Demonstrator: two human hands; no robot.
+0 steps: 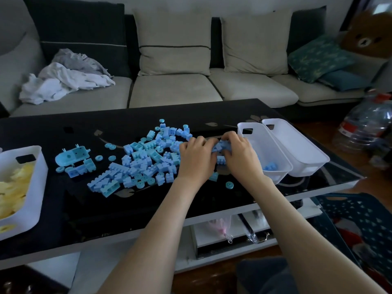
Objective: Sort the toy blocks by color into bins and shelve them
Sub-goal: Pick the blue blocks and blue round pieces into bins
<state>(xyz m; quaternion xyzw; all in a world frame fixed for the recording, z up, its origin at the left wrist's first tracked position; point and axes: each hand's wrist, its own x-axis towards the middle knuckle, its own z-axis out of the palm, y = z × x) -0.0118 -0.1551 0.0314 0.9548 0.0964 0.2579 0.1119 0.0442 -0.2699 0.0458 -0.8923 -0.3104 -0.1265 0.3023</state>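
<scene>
Blue blocks [222,146] sit cupped between left hand [196,159] and right hand [240,154], fingers curled around them.

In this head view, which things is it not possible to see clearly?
- Blue blocks gripped between left hand and right hand: fingers hide the count.
- White plastic bin of yellow blocks: cut by left edge.
- Farthest white bin: its wall hides the floor.

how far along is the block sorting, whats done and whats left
Done: the yellow blocks sit in the left bin. In hand: the left hand and right hand cup a clump of blue blocks beside the near right bin, which holds only a few. Left: most of the blue pile lies on the table; the far right bin looks empty; nothing shelved.
</scene>
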